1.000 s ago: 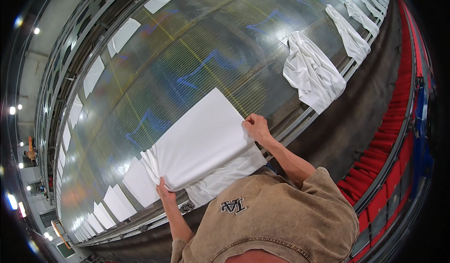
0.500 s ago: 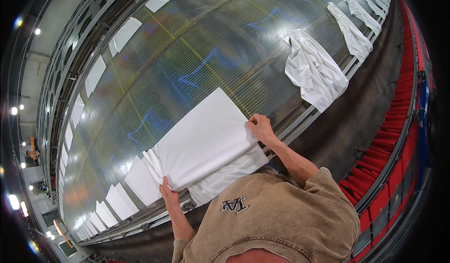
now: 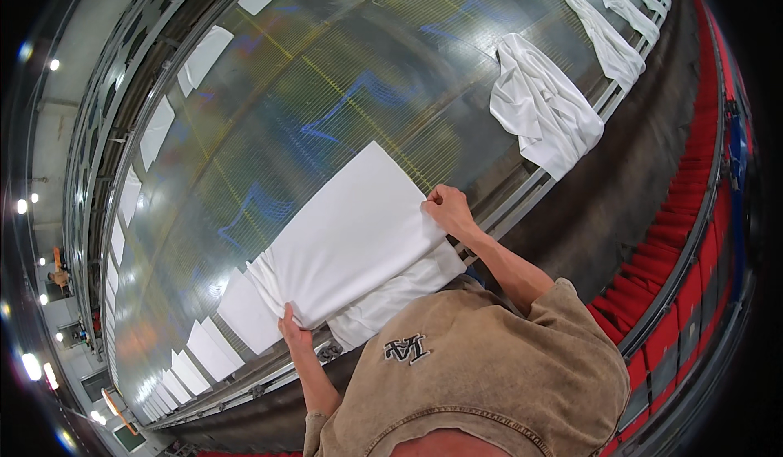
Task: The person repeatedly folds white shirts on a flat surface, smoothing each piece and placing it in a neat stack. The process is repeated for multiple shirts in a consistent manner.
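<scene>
A white piece of fabric [image 3: 359,233] lies mostly flat over the near edge of the long table [image 3: 269,143], its left side bunched into folds. My left hand [image 3: 296,328] grips its near left corner, thumb on top. At the right edge, my right hand [image 3: 449,211] pinches the cloth between thumb and fingers. Below the flat part, a loose, wrinkled portion of white cloth [image 3: 400,298] hangs between the table edge and my body. The undersides of both grips are hidden.
A crumpled white cloth [image 3: 542,102] lies to the right on the table edge, with several others beyond. White pieces [image 3: 216,347] line the near edge leftward; more [image 3: 157,131] lie along the far rail. Red panels [image 3: 644,265] run behind me on the right.
The view has shifted slightly, so the table appears a little higher. Both hands keep their grip on the fabric, with hardly any movement along it.
</scene>
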